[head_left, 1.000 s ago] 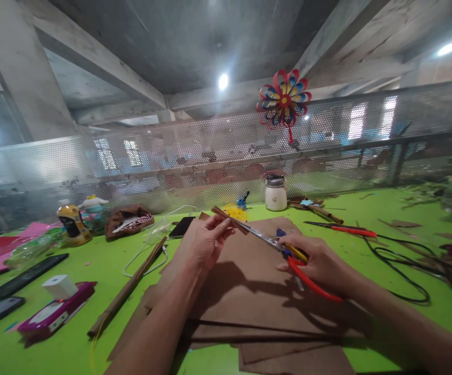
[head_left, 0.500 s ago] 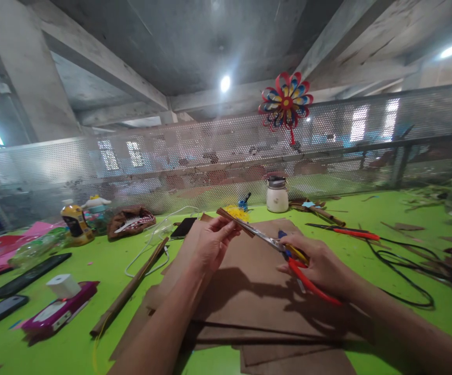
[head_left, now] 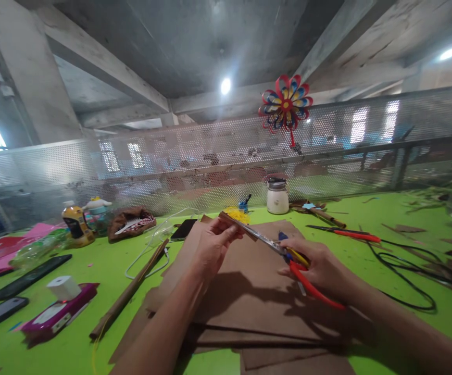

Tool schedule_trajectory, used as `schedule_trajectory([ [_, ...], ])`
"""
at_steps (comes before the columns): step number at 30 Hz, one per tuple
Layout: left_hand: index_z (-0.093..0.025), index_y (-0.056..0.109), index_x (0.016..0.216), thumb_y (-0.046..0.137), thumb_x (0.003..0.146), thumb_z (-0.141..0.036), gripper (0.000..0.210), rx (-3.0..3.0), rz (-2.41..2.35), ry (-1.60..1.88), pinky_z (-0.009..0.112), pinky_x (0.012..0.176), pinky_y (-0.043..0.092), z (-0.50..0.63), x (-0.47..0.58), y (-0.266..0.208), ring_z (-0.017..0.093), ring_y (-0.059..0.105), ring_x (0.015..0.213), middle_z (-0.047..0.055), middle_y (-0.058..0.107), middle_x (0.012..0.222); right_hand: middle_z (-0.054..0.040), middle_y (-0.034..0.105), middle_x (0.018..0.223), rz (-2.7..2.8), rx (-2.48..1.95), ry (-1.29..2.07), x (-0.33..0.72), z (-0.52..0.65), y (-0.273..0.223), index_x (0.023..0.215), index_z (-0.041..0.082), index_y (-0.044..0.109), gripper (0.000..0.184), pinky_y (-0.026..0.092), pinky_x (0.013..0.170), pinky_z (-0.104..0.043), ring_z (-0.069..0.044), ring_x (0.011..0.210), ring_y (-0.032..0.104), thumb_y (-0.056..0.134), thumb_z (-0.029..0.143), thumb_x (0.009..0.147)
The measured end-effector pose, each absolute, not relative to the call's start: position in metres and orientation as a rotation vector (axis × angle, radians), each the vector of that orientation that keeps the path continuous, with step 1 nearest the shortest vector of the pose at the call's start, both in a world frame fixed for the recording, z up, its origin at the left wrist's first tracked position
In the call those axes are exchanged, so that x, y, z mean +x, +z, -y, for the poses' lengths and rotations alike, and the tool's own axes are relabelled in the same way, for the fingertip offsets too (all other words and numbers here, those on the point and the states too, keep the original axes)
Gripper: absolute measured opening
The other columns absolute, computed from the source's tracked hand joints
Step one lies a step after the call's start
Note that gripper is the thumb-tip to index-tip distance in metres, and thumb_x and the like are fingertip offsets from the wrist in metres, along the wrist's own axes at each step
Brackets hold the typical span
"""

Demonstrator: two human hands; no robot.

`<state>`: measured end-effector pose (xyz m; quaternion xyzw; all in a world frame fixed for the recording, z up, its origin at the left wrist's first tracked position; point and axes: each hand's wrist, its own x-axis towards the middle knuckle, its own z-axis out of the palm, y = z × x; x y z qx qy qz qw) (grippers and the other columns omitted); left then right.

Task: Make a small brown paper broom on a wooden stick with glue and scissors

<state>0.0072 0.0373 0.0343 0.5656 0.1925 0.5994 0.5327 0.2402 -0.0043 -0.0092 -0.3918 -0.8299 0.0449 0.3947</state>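
Note:
Pinched between the fingers of my left hand (head_left: 215, 242) is a narrow folded strip of brown paper (head_left: 228, 217). My right hand (head_left: 319, 265) grips red-handled scissors (head_left: 267, 240), whose blades run along the strip close to my left fingertips. Something yellow and blue (head_left: 297, 257) also shows in my right hand by the handles; its kind is unclear. Beneath both hands lie large sheets of brown paper (head_left: 249, 291), with my hands' shadows across them.
A rolled brown paper tube (head_left: 130, 291) lies at left, near a purple power strip (head_left: 60, 315) and phones. Behind stand a glue bottle (head_left: 77, 224) and a white jar (head_left: 277, 197). A red-handled tool (head_left: 356, 236) with a black cord lies right. A perforated metal screen (head_left: 195, 172) borders the green table.
Very little differs. Both hands stay in place with the strip and the scissors, and the blades lie slightly closer along the strip.

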Motion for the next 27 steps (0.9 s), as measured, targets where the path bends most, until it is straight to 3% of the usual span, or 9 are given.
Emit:
schedule_trajectory([
  [27, -0.015, 0.070, 0.071, 0.076, 0.064, -0.020, 0.011, 1.381, -0.458, 1.410, 0.027, 0.066, 0.040, -0.0380, 0.0060, 0.0310, 0.012, 0.054, 0.066, 0.002, 0.064, 0.069, -0.0021, 0.061, 0.081, 2.097, -1.057, 0.175, 0.2325, 0.0124, -0.0066, 0.105, 0.020, 0.056, 0.035, 0.044, 0.063, -0.026, -0.015, 0.068, 0.053, 0.062, 0.040, 0.078],
])
